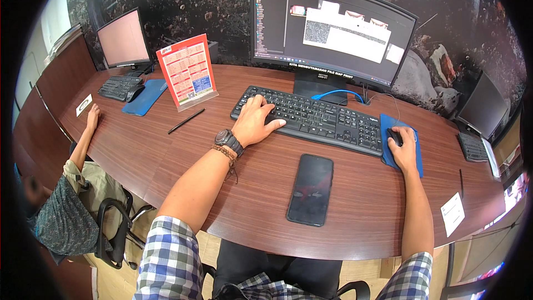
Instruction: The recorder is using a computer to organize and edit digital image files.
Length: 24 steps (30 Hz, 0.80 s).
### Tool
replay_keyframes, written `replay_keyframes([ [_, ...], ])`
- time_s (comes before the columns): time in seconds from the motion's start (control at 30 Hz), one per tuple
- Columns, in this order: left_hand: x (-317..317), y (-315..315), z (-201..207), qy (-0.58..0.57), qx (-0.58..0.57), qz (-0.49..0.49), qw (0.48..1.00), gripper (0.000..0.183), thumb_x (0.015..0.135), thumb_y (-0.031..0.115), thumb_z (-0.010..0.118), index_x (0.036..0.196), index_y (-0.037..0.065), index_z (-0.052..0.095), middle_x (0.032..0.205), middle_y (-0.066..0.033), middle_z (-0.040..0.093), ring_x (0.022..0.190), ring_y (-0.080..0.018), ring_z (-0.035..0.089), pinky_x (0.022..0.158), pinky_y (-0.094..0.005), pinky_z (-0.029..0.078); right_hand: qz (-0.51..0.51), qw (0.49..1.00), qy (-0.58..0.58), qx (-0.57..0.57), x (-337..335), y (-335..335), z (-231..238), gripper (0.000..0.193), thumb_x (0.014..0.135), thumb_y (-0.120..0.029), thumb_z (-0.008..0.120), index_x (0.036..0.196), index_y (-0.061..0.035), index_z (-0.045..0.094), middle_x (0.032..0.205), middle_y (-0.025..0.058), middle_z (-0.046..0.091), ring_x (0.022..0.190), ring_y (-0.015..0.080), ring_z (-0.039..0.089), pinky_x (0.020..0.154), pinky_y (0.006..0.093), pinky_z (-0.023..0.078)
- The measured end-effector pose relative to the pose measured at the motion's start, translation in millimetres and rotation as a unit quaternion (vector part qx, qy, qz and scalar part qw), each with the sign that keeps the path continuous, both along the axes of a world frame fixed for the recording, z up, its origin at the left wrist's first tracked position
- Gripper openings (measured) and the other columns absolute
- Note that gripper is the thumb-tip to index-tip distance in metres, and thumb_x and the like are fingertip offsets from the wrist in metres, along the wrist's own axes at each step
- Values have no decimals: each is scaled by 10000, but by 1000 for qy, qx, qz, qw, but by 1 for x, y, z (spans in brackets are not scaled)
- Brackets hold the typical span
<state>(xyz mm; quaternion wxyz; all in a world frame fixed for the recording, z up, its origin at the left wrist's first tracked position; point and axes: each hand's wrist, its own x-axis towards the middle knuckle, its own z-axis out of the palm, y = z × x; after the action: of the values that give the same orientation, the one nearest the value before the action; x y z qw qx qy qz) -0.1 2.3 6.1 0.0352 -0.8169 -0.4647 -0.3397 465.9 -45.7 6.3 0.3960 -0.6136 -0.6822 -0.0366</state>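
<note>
In the head view, the left hand [254, 120] lies loose on the long black keyboard [316, 114], near the back edge of the desk [250, 200], gripping nothing. The right hand [407, 150] holds the black mouse [395, 134] on the blue mat [387, 121] beside it. Light taps and small slides should work best. The keys [300, 111] look hard and square; the flat, shiny phone [311, 190] lies near the front edge

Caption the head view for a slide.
Left hand on a black keyboard, right hand on a mouse, phone on desk.
</note>
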Motion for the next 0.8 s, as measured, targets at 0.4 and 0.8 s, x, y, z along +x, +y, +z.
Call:
replay_keyframes([
  [0.4, 0, -1, 1, 1, -2, 0, 1000, 609, 887, 482, 721, 1189, -45, 680, 1099, -153, 539, 1050, -323, 519, 960, -429, 445, 6, 1000, -4, 7, 1, 0, -1, 338, 798, -124, 704, 1119, -23, 669, 1140, 172, 585, 1110, 359, 586, 982, 413, 468],
  [0.8, 0, -1, 1, 4, -3, 1, 1000, 614, 888, 481, 721, 1197, -48, 678, 1103, -150, 541, 1057, -321, 515, 964, -428, 441, 10, 1000, 0, -2, 1, 0, 0, 346, 796, -124, 707, 1126, -28, 665, 1151, 170, 581, 1121, 358, 582, 986, 415, 467],
])
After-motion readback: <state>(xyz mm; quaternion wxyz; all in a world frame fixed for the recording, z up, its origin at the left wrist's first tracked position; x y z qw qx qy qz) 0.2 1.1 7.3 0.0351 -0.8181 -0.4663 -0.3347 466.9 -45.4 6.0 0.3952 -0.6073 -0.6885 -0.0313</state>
